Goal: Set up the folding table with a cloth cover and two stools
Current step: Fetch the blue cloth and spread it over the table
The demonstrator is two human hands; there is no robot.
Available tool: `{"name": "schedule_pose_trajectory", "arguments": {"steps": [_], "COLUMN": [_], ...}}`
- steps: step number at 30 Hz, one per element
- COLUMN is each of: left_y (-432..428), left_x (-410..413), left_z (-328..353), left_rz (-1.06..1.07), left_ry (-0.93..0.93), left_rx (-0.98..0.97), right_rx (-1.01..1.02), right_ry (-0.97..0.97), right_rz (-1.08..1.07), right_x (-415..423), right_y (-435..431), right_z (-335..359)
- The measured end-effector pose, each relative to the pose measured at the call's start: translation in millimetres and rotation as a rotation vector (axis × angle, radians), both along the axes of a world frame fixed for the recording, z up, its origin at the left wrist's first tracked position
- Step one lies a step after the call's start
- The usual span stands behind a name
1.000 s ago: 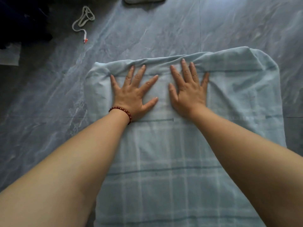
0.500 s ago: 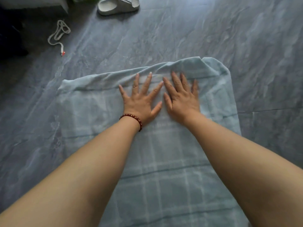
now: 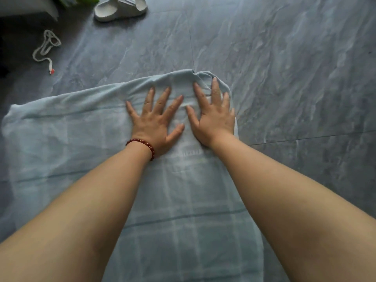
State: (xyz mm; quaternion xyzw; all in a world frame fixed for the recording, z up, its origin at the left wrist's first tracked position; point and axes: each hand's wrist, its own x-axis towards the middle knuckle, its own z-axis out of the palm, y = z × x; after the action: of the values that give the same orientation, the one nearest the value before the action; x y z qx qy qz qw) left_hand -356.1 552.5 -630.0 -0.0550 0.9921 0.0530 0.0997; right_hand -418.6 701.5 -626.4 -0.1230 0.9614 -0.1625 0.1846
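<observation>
A pale blue checked cloth (image 3: 67, 143) lies spread over a flat surface that it hides; its far edge hangs rounded over the rim. My left hand (image 3: 155, 121), with a red bead bracelet at the wrist, presses flat on the cloth with fingers spread. Beside it my right hand (image 3: 213, 117) also presses flat, its fingertips at the cloth's far right corner. Neither hand holds anything. No stool is in view.
Grey marbled floor tiles (image 3: 284, 68) surround the cloth. A white slipper (image 3: 120, 8) lies at the top, left of centre. A white cord with a red tip (image 3: 45, 48) lies on the floor at the upper left, near a dark area.
Both flat hands have slid to the right along the cloth's far edge, reaching its right corner. The view has swung so that more of the cloth shows on the left.
</observation>
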Motion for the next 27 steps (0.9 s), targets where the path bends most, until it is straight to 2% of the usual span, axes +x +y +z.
{"name": "schedule_pose_trajectory", "arguments": {"steps": [4,7,14,18,21,24,27], "left_y": [7,20,29,32,30,25,11], "left_x": [1,10,81,118,138,155,177], "left_z": [2,6,8,9,24,56,100], "left_rz": [0.007,0.069,0.165,0.162,0.139,0.202,0.319], "left_ry": [-0.036,-0.057,-0.095,-0.111,-0.252,-0.413,-0.371], "left_rx": [-0.057,-0.079,0.009,0.051,0.063,0.232,0.417], "right_rx": [0.106,0.111,0.092,0.108,0.116,-0.008,-0.245], "right_ry": [0.079,0.084,0.063,-0.021,-0.124,-0.256,-0.344], "right_rz": [0.118,0.206,0.289,0.307,0.254,0.186,0.017], "right_x": [11,38,102,139,162,182,200], "right_y": [-4,-9,-6,-3,-10,-19,-23], "right_z": [1,2,1,10,28,58,101]}}
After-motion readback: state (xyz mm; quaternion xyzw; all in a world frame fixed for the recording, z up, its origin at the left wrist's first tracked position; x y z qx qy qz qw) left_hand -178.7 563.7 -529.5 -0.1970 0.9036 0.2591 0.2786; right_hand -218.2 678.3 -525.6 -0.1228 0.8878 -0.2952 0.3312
